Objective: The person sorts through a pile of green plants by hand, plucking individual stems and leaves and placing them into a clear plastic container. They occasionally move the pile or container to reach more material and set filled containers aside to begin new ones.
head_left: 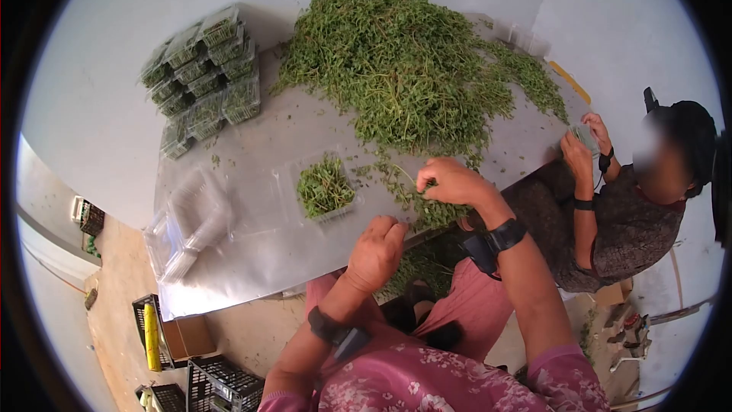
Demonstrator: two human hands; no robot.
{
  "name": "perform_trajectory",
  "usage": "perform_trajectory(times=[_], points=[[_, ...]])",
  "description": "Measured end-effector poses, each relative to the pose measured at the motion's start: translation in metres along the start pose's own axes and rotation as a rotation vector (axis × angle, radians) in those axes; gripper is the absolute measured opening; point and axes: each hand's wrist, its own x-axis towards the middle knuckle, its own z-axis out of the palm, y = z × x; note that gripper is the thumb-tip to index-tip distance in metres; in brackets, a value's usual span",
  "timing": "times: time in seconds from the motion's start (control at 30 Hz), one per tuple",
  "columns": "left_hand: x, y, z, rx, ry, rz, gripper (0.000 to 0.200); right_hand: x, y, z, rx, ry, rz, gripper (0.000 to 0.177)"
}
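I sit at the metal table [267, 248], and my two hands are near its front edge, around the centre of the frame. My right hand [455, 183] is over a small heap of greens [441, 215], just right of the centre; its fingers are bent and drawn together beside thin stems, but I cannot tell whether a stem is pinched between them. My left hand [375, 254] is lower and more to the left, with the fingers curled inward; I cannot tell if it holds something. An open box [335, 215] with greens inside stands on the table, above and to the left of my left hand, apart from it. The big pile [389, 53] of greens fills the upper centre of the frame, and loose leaves lie around it. In the upper left, filled boxes [204, 69] are stacked in several layers. In the left part, clear boxes [202, 210] lie together close to the table's edge. On the right side, a co-worker [629, 221] in a dark cap holds a pale thing with both hands. Black crates [221, 383] are on the floor at lower left.
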Motion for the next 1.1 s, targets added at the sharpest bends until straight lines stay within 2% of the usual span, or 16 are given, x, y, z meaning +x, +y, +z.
perform_trajectory(times=[0.23,0.37,0.47,0.57,0.67,0.77,0.87,0.97,1.07,1.1], points=[[-0.001,-0.001,0.002,-0.003,0.008,0.002,0.026,-0.054,0.026,-0.018,0.057,-0.109,0.087,0.016],[0.000,0.000,0.003,0.009,0.022,-0.003,0.025,-0.064,0.030,-0.020,0.096,-0.072,0.158,0.015],[0.001,0.000,0.003,-0.004,0.035,-0.012,0.022,-0.061,0.030,-0.021,0.141,0.027,0.179,0.016],[0.002,0.002,0.002,-0.016,0.047,-0.033,0.020,-0.056,0.029,-0.016,0.057,0.195,0.053,0.019],[0.003,0.000,0.003,-0.028,0.041,-0.041,0.020,-0.047,0.039,-0.009,0.060,0.326,0.103,0.022],[0.002,0.000,0.005,-0.037,0.052,-0.038,0.021,-0.038,0.028,-0.009,0.018,0.399,0.252,0.022],[0.003,0.001,0.004,-0.029,0.060,-0.037,0.021,-0.024,0.025,-0.004,-0.084,0.220,0.332,0.020],[0.003,0.001,0.004,-0.020,0.064,-0.034,0.022,-0.013,0.048,0.021,-0.143,0.323,0.133,0.017],[0.002,-0.002,0.007,-0.024,0.086,-0.043,0.021,-0.016,0.013,0.005,0.082,0.212,0.036,0.013],[0.002,-0.001,0.006,-0.039,0.089,-0.049,0.021,-0.016,0.005,0.002,0.130,0.236,0.037,0.013]])
